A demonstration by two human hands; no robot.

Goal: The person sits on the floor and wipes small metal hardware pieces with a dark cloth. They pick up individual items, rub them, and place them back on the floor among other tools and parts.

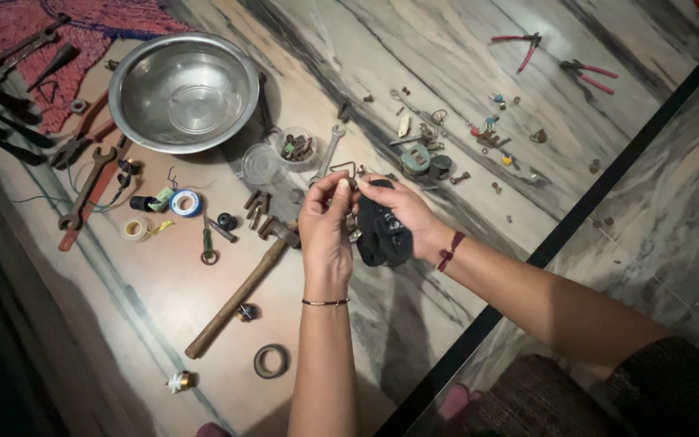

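Holding one black device [382, 235] just above the marble floor [608, 121], right hand [402, 212] wrapping its fingers around the far side, wrist bearing one dark red thread band [450, 250]. Pinching at the top edge of the same device with the left hand [325, 226], fingers curled shut near a small metal part too small to make out, wrist wearing one thin bangle [324, 303]. Reaching in from the lower edge of the view, both forearms angling toward each other, hands meeting at centre.

Lying around on the floor: one steel bowl [184, 91], one wooden-handled hammer [240, 293] just left of the hands, two small clear cups [262, 164], one of them filled with rusty bits. Sitting near the hammer: one blue-and-white tape roll [185, 202], one pale tape roll [134, 230], one dark ring [270, 361]. Resting far right: two red-handled pliers [519, 44]. Spreading between them: scattered screws and small fittings, too many and too small to count. Lying at left: several spanners [86, 190] beside a pink mat [18, 40].
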